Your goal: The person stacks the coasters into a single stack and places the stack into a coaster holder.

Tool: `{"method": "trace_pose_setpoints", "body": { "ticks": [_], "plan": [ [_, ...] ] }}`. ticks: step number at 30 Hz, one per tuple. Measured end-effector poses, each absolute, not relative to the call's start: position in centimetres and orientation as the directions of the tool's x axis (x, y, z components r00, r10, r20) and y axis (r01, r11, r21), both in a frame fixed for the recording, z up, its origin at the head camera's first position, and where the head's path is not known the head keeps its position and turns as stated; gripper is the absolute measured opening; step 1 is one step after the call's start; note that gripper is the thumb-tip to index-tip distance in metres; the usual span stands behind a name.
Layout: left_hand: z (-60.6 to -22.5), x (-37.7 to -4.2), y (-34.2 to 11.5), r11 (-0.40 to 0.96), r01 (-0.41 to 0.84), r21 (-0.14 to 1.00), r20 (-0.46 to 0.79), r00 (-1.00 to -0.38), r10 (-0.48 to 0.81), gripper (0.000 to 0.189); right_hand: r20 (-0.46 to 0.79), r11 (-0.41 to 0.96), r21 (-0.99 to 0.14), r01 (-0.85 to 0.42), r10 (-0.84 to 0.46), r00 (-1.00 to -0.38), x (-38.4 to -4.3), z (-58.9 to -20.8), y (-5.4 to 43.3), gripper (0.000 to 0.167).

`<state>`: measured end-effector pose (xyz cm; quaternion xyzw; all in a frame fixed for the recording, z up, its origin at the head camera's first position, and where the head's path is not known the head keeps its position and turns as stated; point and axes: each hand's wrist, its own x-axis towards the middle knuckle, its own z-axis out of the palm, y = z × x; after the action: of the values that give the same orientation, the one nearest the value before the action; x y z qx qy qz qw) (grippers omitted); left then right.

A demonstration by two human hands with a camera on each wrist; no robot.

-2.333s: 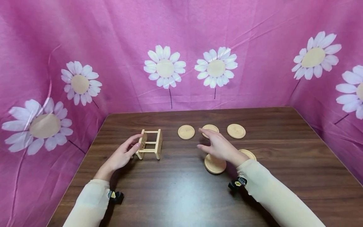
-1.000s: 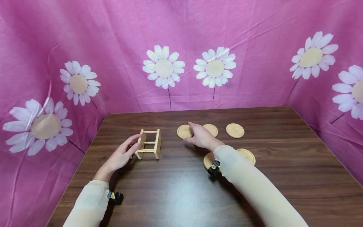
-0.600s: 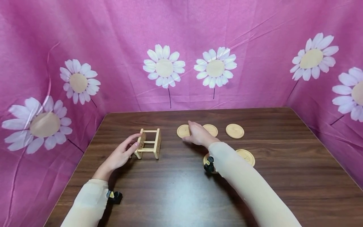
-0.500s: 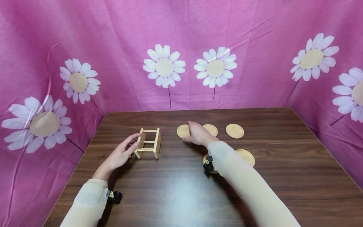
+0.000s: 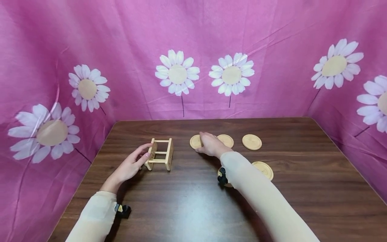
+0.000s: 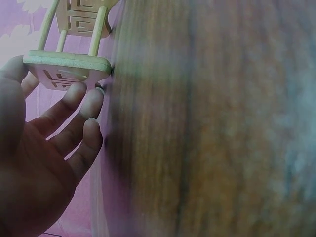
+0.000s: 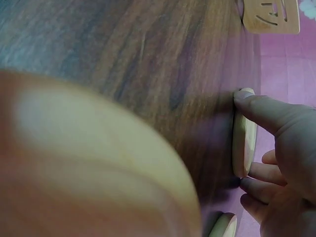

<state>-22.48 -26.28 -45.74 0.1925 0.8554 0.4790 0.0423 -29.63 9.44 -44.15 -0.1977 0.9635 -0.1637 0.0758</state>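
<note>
A small pale wooden coaster rack (image 5: 170, 155), with slatted rods and cut-out side panels, stands on the left of the table. My left hand (image 5: 131, 164) holds its left side panel (image 6: 69, 60), thumb at one edge and fingertips at the other. Farther right, my right hand (image 5: 210, 144) pinches a round wooden coaster (image 5: 195, 142) lying at the left of the back row. In the right wrist view the thumb sits on one edge of that coaster (image 7: 242, 143) and the fingers on the opposite edge. The hand covers its right part in the head view.
More round coasters lie around: one just behind the right hand (image 5: 227, 139), one at the back right (image 5: 252, 142), one right of the sleeve (image 5: 263, 169). Another coaster (image 7: 98, 133), blurred and close in the right wrist view, is mostly hidden under the right wrist camera (image 5: 222, 176).
The right hand has moved left from above the middle coasters to the left coaster of the back row, staying nearly still there lately. The left hand and rack stay in place.
</note>
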Motion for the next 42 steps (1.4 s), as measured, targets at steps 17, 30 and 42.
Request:
{"method": "trace_pose_setpoints", "body": {
  "ticks": [17, 30, 42],
  "plan": [
    [-45.7, -22.4, -26.2, 0.477, 0.285, 0.832, 0.108, -0.925, 0.364, 0.045, -0.066, 0.858, -0.377, -0.349, -0.401, -0.914, -29.5, -42.6, 10.3, 0.087],
    [-45.6, -22.3, -26.2, 0.484, 0.288, 0.827, 0.109, -0.925, 0.364, 0.045, 0.000, 0.818, -0.438, -0.373, -0.414, -0.910, -27.2, -40.9, 12.6, 0.086],
    [-45.9, -22.4, -26.2, 0.480, 0.281, 0.831, 0.106, -0.928, 0.358, 0.046, 0.074, 0.784, -0.454, -0.422, -0.440, -0.895, -25.2, -40.6, 14.1, 0.084]
  ]
}}
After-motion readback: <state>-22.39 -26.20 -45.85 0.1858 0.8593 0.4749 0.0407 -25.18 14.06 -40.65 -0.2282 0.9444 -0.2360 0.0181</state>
